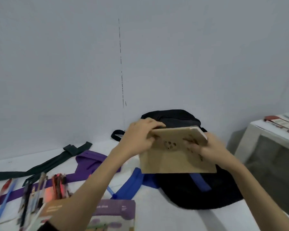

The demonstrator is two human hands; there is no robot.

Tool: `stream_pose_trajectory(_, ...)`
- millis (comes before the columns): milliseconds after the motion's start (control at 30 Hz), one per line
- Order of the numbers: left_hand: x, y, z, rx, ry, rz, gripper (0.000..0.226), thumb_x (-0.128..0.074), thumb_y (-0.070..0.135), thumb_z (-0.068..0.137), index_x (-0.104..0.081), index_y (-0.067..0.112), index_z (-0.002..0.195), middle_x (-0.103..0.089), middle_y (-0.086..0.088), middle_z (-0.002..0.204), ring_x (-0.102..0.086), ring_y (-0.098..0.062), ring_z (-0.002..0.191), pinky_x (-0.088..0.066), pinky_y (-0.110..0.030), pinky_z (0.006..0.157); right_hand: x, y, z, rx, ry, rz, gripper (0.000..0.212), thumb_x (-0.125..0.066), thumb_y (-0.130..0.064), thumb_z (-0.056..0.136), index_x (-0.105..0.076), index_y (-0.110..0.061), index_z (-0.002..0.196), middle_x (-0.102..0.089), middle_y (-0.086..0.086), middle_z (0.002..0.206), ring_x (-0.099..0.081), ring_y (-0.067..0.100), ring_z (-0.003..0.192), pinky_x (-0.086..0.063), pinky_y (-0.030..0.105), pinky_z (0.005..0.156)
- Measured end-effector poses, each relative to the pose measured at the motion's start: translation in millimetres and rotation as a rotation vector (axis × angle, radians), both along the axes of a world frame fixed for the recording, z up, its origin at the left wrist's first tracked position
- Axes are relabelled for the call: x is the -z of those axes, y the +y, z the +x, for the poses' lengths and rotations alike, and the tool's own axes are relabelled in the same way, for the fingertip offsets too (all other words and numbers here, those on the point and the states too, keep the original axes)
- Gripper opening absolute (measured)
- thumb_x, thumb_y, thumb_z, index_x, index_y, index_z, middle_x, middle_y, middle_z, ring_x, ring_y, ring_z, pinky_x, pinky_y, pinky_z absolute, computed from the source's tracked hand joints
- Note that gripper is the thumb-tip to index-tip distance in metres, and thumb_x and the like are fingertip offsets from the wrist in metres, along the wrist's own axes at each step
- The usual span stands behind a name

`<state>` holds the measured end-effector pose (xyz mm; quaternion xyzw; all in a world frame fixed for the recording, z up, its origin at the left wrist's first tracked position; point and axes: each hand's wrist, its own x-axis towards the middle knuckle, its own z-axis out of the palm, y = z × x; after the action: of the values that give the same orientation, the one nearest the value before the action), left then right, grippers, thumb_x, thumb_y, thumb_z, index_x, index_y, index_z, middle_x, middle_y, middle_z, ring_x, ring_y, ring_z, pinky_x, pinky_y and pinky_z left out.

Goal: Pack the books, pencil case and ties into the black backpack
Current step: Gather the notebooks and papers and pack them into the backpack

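Both hands hold a tan book (177,157) over the black backpack (198,190), which lies on the white table (157,219) against the wall. The left hand (138,137) grips the book's upper left corner, fingers curled over the top edge. The right hand (207,147) pinches the upper right part, thumb on the cover. To the left of the left hand lie a dark green tie (45,164) and a purple tie (90,159); a blue tie (132,182) lies below the hands, touching the backpack. Under the left forearm sit a purple book (117,212) and pens (40,189), blurred.
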<state>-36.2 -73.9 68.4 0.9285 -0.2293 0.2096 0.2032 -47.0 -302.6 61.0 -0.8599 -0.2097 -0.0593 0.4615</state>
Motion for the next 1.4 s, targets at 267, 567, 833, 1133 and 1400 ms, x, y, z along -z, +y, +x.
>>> stream_pose_trajectory(267,88,-58,32,-0.184,0.685,-0.988,0.073,-0.070,0.042,0.082,-0.037,0.012,0.140,-0.052,-0.005,0.133,-0.051,-0.017,0.118,-0.043,-0.029,0.099,25,-109,45,0.215,0.284,0.595,0.010,-0.064,-0.014,0.086,-0.067,-0.011,0.095,-0.073,0.008,0.091,-0.068,0.023,0.084,-0.054,0.036,0.074)
stream_pose_trajectory(567,49,-46,61,-0.366,0.563,-1.269,0.020,-0.052,0.008,0.095,-0.059,0.003,0.114,-0.065,-0.013,0.105,-0.062,-0.026,0.094,-0.050,-0.032,0.075,52,-145,91,-0.029,0.738,0.647,0.070,-0.091,-0.022,0.052,-0.063,-0.003,0.112,-0.070,0.020,0.101,-0.071,0.029,0.075,-0.060,0.037,0.060)
stream_pose_trajectory(833,-73,-76,89,-0.251,0.154,-0.824,0.019,-0.054,0.009,0.092,-0.067,0.014,0.105,-0.067,-0.002,0.103,-0.062,-0.021,0.101,-0.048,-0.033,0.092,44,-146,115,-0.092,0.868,0.682,0.035,-0.070,-0.010,0.072,-0.064,0.004,0.103,-0.071,0.021,0.093,-0.071,0.029,0.067,-0.058,0.033,0.053)
stream_pose_trajectory(1133,-114,-118,83,-0.146,-0.014,-0.417,0.018,-0.049,0.010,0.090,-0.066,0.008,0.094,-0.068,-0.007,0.092,-0.062,-0.023,0.090,-0.049,-0.039,0.083,56,-122,138,0.199,0.791,0.872,0.012,-0.048,-0.001,0.094,-0.058,0.003,0.098,-0.070,0.015,0.068,-0.068,0.025,0.054,-0.055,0.031,0.044)
stream_pose_trajectory(1400,-102,-123,75,-0.119,-0.047,-0.399,0.014,-0.052,0.010,0.088,-0.065,0.016,0.087,-0.065,0.001,0.082,-0.061,-0.020,0.085,-0.047,-0.035,0.081,65,1,157,0.244,0.781,1.127,0.037,-0.049,-0.020,0.098,-0.045,-0.003,0.131,-0.055,0.012,0.120,-0.059,0.029,0.107,-0.053,0.039,0.086)
